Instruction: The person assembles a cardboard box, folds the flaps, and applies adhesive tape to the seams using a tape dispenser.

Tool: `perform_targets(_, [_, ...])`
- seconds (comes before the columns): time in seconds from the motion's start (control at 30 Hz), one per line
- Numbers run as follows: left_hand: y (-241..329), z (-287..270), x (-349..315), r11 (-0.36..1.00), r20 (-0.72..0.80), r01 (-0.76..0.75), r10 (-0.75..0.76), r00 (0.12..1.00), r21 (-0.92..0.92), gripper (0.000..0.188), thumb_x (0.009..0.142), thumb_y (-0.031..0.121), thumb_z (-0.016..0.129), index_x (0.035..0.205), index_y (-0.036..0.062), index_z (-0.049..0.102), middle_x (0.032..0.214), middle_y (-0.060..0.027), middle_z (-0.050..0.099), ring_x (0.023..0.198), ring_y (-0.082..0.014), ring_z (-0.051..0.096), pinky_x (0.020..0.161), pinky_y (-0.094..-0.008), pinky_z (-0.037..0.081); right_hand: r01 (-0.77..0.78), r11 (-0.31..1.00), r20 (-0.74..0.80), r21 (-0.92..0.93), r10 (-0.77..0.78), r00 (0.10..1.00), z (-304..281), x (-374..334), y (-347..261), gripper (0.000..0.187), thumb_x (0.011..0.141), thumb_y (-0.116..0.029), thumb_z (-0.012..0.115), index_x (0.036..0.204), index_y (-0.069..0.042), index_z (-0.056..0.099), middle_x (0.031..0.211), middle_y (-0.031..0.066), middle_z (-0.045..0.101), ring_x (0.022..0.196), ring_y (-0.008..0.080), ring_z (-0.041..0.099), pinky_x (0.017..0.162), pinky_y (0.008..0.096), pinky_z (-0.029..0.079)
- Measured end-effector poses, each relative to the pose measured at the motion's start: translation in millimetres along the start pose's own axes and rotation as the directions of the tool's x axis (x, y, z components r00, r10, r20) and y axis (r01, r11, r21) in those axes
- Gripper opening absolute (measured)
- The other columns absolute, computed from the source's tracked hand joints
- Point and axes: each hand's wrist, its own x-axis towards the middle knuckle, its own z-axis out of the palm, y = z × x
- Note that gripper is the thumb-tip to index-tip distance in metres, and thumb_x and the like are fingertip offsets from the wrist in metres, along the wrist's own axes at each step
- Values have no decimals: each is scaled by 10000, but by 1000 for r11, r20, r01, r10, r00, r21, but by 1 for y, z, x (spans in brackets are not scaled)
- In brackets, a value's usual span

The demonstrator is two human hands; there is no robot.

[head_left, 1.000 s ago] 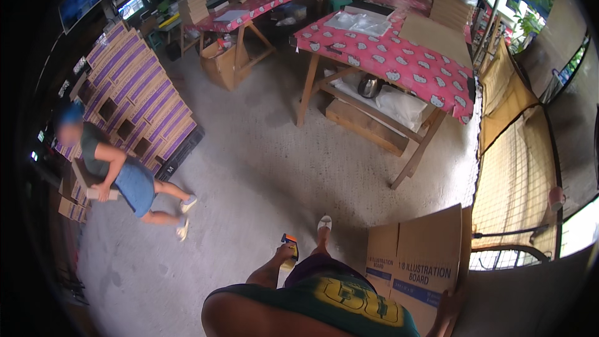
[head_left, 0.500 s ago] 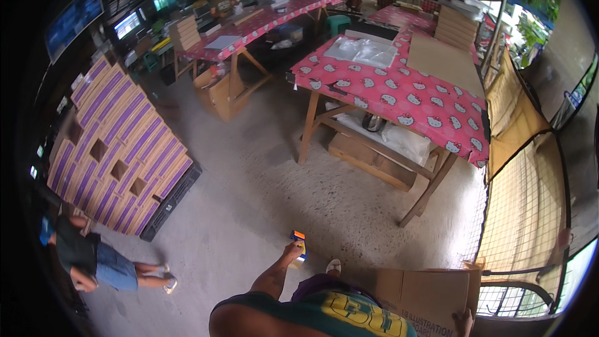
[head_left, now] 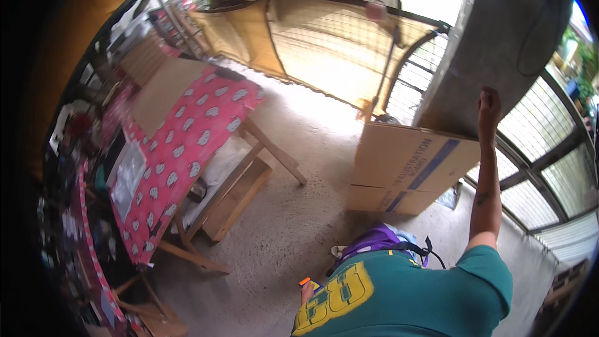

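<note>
My left hand (head_left: 306, 293) is low beside my body, closed around a tape dispenser (head_left: 310, 283) with orange and blue parts; my shirt hides part of that hand. My right arm reaches up and away, and the right hand (head_left: 490, 105) is curled into a fist in front of a grey pillar (head_left: 465, 81). Nothing shows in its fingers. Just below and left of that fist, a large flattened cardboard box (head_left: 399, 162) with a blue printed stripe stands upright on the floor against the pillar.
On the left is a table (head_left: 187, 131) with a pink patterned cover, carrying a cardboard sheet (head_left: 163, 97) and clear plastic (head_left: 128, 178). A wooden box (head_left: 237, 200) lies under it. Yellow netting (head_left: 331, 43) hangs behind; a metal gate (head_left: 530, 168) is at the right.
My view has swung right, toward the pillar and netting. My right hand has come off the cardboard box's edge and risen above it. The left hand still grips the tape dispenser.
</note>
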Motion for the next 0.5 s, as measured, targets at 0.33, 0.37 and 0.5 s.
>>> perform_targets(0.33, [72, -16, 109, 915, -263, -333, 387, 884, 226, 442, 813, 103, 590, 1255, 81, 579, 1137, -140, 622, 988, -249, 613, 851, -345, 480, 502, 692, 737, -519, 64, 673, 55, -104, 145, 606, 729, -196, 741, 1274, -66, 511, 1261, 186, 520, 1167, 366, 490, 990, 416, 406])
perform_targets(0.37, [96, -30, 101, 899, -302, -373, 430, 851, 229, 430, 789, 186, 603, 1218, 165, 606, 1091, -201, 630, 984, -375, 617, 838, -407, 493, 556, 617, 733, -557, 50, 679, 64, -116, 149, 642, 724, -179, 753, 1300, -85, 485, 1260, 172, 513, 1177, 361, 476, 991, 414, 403])
perform_targets(0.5, [183, -88, 71, 891, -394, -455, 424, 815, 18, 395, 862, 116, 581, 1254, 68, 575, 1215, -133, 607, 1076, -204, 586, 910, -300, 450, 564, 571, 691, -597, 10, 723, 83, -135, 140, 464, 745, -136, 706, 1170, -92, 526, 1162, 149, 530, 1058, 359, 527, 896, 447, 440])
